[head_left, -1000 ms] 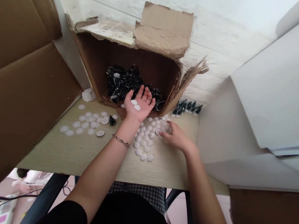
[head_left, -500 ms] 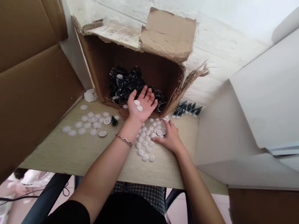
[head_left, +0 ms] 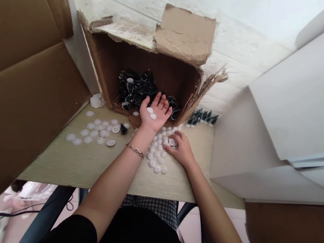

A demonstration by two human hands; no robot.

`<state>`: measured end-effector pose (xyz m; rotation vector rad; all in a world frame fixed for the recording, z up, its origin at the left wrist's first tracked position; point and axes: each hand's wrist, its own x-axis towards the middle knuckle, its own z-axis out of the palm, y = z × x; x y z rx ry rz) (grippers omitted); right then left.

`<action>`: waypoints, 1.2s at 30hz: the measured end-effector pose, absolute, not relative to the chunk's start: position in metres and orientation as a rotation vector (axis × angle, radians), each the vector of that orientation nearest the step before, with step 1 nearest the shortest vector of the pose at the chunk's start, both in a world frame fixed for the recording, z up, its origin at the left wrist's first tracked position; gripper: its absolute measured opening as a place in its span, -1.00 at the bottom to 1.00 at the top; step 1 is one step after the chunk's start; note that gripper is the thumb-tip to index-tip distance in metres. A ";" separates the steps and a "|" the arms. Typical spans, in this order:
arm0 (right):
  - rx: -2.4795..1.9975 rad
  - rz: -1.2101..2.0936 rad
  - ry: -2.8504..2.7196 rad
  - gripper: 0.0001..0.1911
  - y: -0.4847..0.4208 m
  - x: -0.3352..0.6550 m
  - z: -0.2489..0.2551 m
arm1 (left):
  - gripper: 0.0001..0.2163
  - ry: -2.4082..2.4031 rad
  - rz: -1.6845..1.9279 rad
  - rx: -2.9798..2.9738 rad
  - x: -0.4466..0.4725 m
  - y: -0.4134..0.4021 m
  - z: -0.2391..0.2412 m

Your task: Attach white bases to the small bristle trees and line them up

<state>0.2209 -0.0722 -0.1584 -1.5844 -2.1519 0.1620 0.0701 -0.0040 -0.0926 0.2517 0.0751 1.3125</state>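
Note:
Palm up, my left hand holds two white discs resting on the palm, its fingers loosely spread. It is in front of the torn cardboard box, before the dark, snow-tipped miniature trees inside. My right hand is low over a cluster of white round bases on the table. Its thumb and fingers are apart and curved around some bases, including one with a ringed underside. Whether the fingertips touch them I cannot tell.
More white bases and one small tree lie left on the table. Standing trees form rows beside the box. Crumpled paper sits at its left corner. Large cardboard and white panels enclose both sides.
My right hand has shifted slightly left, its thumb and fingers further over the bases. My left hand stays palm up with the two discs. The view has shifted a little.

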 end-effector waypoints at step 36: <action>-1.581 0.046 -2.142 -0.49 -0.073 0.217 -0.164 | -0.71 0.036 1.299 0.197 0.071 0.000 -0.098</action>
